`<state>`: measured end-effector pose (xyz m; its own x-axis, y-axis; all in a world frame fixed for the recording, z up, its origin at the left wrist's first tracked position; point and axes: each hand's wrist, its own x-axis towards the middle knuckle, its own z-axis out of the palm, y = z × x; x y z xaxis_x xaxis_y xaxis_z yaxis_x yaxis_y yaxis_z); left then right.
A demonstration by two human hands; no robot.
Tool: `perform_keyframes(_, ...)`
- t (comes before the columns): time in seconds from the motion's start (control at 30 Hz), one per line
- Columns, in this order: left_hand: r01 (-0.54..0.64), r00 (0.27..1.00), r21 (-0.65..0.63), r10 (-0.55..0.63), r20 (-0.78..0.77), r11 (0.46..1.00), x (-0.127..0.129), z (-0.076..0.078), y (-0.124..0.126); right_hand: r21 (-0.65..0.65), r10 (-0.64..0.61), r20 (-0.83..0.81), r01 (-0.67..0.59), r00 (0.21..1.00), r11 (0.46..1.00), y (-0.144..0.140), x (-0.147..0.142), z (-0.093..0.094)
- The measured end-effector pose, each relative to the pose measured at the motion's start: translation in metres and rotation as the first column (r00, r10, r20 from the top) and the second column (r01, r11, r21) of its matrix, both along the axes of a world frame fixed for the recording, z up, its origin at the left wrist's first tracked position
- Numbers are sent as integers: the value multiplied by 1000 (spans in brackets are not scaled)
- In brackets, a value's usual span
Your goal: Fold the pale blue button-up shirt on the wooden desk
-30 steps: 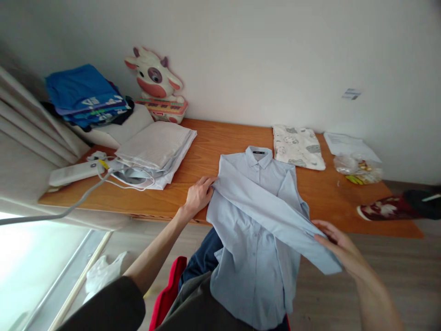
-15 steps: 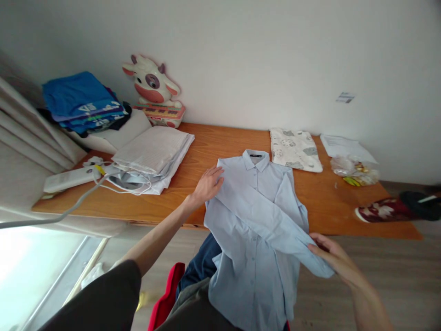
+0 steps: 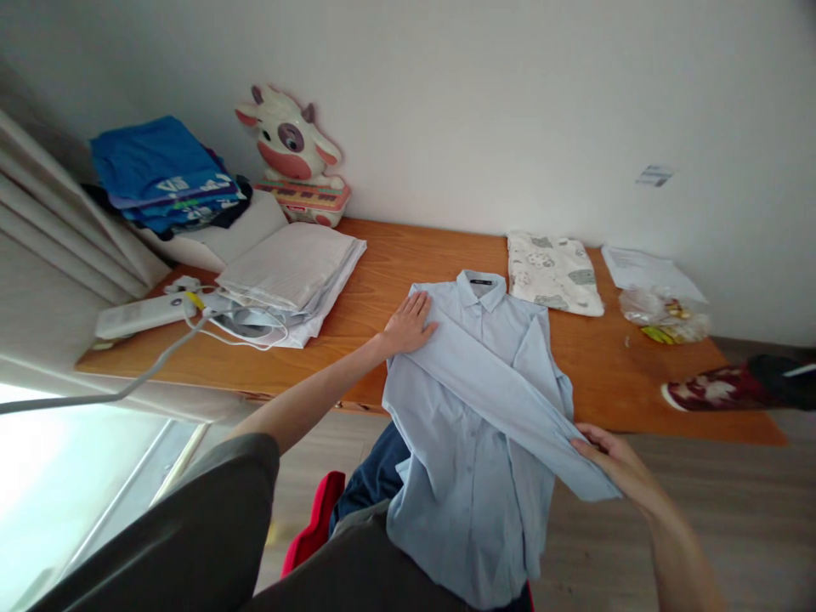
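A light blue button-up shirt [image 3: 468, 450] lies front side up, its collar on the wooden table and its lower part hanging over the front edge onto my lap. One sleeve [image 3: 490, 374] crosses the chest diagonally down to the right. My left hand [image 3: 410, 323] rests flat with fingers stretched on the shirt's left shoulder, where that sleeve begins. My right hand [image 3: 615, 463] pinches the sleeve near its cuff, past the shirt's right side; the thumb is on top and some fingers are hidden beneath. The other sleeve lies along the shirt's right side, partly covered.
On the table [image 3: 439, 246] stand folded pale cloths [image 3: 290, 268], a power strip [image 3: 150, 314] with cables, and a cow toy piano [image 3: 297, 157]. Blue folded clothes [image 3: 169, 174] sit behind. To the right are a printed folded cloth [image 3: 554, 272], paper, a plastic bag [image 3: 663, 313] and a tumbler [image 3: 720, 387].
My left hand has flattened and slid slightly inward onto the shoulder. The sleeve is straighter and smoother, still held by my right hand. The whole view has shifted slightly.
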<state>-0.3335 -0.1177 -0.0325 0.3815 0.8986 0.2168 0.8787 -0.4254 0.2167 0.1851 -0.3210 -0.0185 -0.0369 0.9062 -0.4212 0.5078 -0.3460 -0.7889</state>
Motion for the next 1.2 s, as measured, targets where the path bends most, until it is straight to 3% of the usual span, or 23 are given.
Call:
perform_keyframes(0.27,-7,1000,-4,7,-9,1000,0,-2,1,-81,28,-124,-38,992,996,-21,-20,3)
perform_keyframes(0.53,12,1000,-33,-12,-7,999,3,0,16,-34,-186,-161,182,969,983,-19,-23,-2)
perform_keyframes(0.73,42,998,-76,-39,40,996,2,5,23,-138,-261,-311,228,914,964,-31,-20,-5)
perform_keyframes(0.83,49,998,-44,-48,43,998,6,12,14,-60,-384,-362,389,850,919,-38,-13,-7)
perform_keyframes(0.97,106,993,-18,-106,45,994,15,16,-7,3,-527,-497,609,689,793,-48,-24,-11)
perform_keyframes(1.07,120,993,-55,-118,32,991,20,11,-19,-58,-545,-568,630,617,774,-60,-51,-21)
perform_keyframes(1.2,114,993,-33,-114,20,993,19,5,-22,-18,-547,-545,643,636,766,-79,-85,-47)
